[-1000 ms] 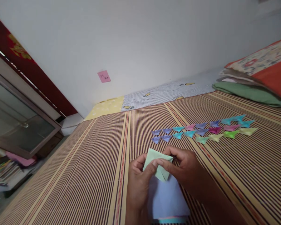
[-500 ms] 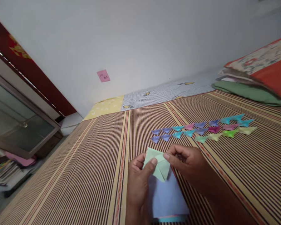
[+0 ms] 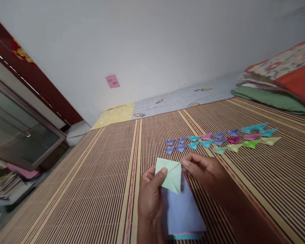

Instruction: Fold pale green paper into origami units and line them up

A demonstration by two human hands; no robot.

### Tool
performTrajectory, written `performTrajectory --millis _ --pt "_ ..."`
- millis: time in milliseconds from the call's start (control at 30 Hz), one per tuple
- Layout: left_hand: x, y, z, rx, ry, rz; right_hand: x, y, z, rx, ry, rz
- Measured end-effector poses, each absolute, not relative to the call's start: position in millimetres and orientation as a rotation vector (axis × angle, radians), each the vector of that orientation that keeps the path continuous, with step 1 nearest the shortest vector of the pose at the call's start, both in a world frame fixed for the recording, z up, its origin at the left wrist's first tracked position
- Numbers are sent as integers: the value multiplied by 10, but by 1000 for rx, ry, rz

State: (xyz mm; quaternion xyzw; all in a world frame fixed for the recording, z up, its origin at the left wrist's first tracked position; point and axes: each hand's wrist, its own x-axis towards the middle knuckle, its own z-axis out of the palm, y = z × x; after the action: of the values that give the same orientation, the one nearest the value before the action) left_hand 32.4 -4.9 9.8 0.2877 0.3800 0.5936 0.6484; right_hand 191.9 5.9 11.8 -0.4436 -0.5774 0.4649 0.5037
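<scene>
Holding a folded mint-green paper square [image 3: 173, 174] in thumb and fingers of the left hand [image 3: 151, 191], and apparently pinching its nearest corner with fingertips of the right hand [image 3: 204, 168], above lavender paper [image 3: 183, 213] lying between both on the striped mat [image 3: 106, 189], with folded paper boats [image 3: 220, 141] in rows beyond.

The green paper [image 3: 173, 178] has turned and the right fingers [image 3: 189, 165] slid to its corner

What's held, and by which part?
Left hand: pale green folded paper, by its left side. Right hand: at its upper right corner, grip unclear.
</scene>
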Motion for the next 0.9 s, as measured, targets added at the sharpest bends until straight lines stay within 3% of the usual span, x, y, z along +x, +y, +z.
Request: performTrajectory --millis 200,500,900 --pt "295 -94 51 904 932 1276 1791 42 112 -1070 -1391 1255" --pt "289 -141 158 1180 1087 1129 1866 36 182 -1071 -1521 1158" --pt "254 -106 58 1131 972 1151 1862 77 111 -1025 -1333 1176"
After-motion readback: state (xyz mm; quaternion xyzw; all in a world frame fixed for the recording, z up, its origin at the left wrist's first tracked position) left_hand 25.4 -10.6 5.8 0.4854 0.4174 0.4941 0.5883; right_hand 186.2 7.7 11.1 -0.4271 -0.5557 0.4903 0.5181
